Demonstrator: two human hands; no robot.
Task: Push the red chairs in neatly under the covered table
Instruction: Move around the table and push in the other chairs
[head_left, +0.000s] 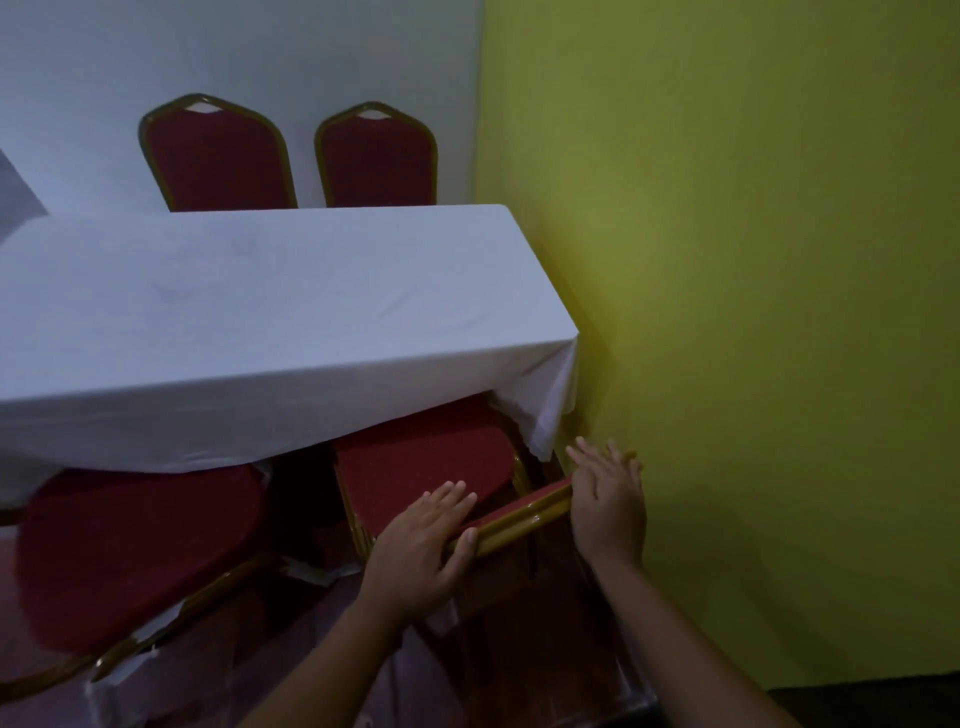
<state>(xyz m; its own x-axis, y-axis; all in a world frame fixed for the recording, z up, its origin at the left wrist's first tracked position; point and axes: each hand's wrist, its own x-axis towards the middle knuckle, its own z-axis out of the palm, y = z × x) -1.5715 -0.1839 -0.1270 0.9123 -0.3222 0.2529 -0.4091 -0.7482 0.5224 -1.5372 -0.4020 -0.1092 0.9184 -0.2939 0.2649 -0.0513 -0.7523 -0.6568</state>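
A table under a white cloth (270, 312) fills the middle of the head view. A red chair with a gold frame (431, 462) stands at its near right end, seat partly under the cloth. My left hand (423, 545) grips the top of that chair's backrest (524, 514), thumb behind, fingers over the front. My right hand (608, 499) rests on the backrest's right end with fingers spread. A second red chair (130, 551) stands to the left, angled, seat mostly outside the cloth. Two more red chairs (218, 161) (376, 161) stand at the table's far side.
A yellow-green wall (753, 312) runs close along the right of the table and chair. A white wall (234, 52) is behind the far chairs. The floor below looks dim and reddish.
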